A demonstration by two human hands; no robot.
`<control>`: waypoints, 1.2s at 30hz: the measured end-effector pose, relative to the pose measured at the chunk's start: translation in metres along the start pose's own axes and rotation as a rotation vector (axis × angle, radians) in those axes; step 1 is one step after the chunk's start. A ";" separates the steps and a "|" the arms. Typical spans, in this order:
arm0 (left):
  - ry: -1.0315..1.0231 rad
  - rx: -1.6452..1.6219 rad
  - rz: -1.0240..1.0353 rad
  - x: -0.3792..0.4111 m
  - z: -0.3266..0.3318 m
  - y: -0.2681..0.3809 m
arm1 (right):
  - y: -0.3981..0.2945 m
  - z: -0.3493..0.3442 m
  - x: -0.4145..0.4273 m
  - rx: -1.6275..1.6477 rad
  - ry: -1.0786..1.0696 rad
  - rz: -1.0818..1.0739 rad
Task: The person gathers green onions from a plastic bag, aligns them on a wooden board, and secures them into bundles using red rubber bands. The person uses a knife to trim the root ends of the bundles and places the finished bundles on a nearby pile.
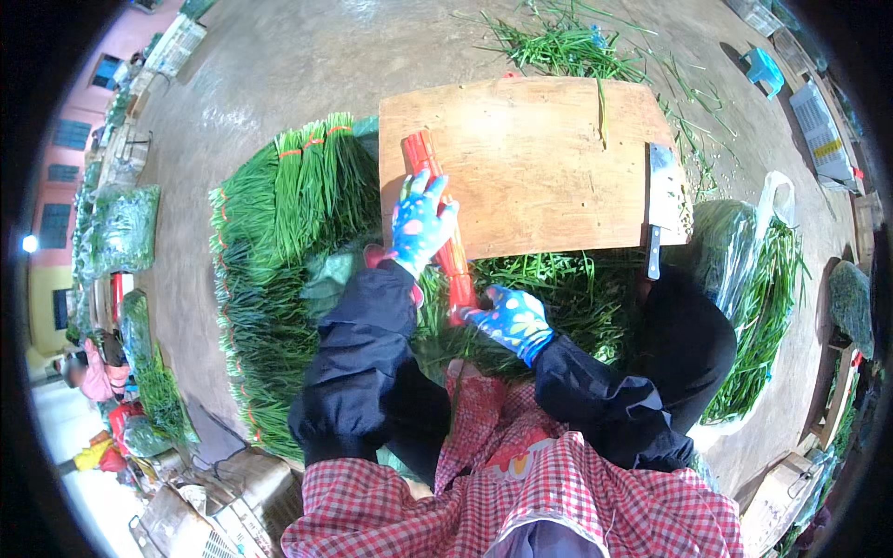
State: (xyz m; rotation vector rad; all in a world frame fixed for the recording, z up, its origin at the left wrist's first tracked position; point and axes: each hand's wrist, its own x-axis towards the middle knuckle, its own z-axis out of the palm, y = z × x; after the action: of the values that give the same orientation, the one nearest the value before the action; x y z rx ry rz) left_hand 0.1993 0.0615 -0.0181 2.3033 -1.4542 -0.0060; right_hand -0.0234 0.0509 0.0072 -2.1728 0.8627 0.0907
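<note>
My left hand [421, 224], in a blue patterned glove, lies over a long bundle of red ties or strips [452, 259] at the left edge of a wooden board [544, 167]. The fingers of my right hand [513, 321], gloved alike, touch the bundle's lower end. A cleaver with a black handle [663, 188] lies along the board's right side, its handle past the near edge. Green leafy stalks, like garlic chives, tied in bunches with orange bands [303, 188], are stacked left of the board. Loose green stalks [558, 300] lie below the board's near edge.
A plastic bag of green stalks [732, 258] stands at the right. Loose leaves [565, 49] litter the floor beyond the board. A blue plastic stool [764, 70] is at the upper right. Crates [209, 509] stand at lower left, and another person [101, 370] is at far left.
</note>
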 end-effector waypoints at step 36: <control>0.096 -0.191 0.012 0.028 0.058 -0.003 | 0.032 -0.001 0.035 0.629 -0.360 0.240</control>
State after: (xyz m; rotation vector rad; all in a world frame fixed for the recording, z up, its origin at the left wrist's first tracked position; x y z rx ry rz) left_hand 0.2016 0.0183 -0.0663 2.1122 -1.3584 -0.0288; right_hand -0.0157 0.0161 -0.0244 -1.4084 0.8029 0.2804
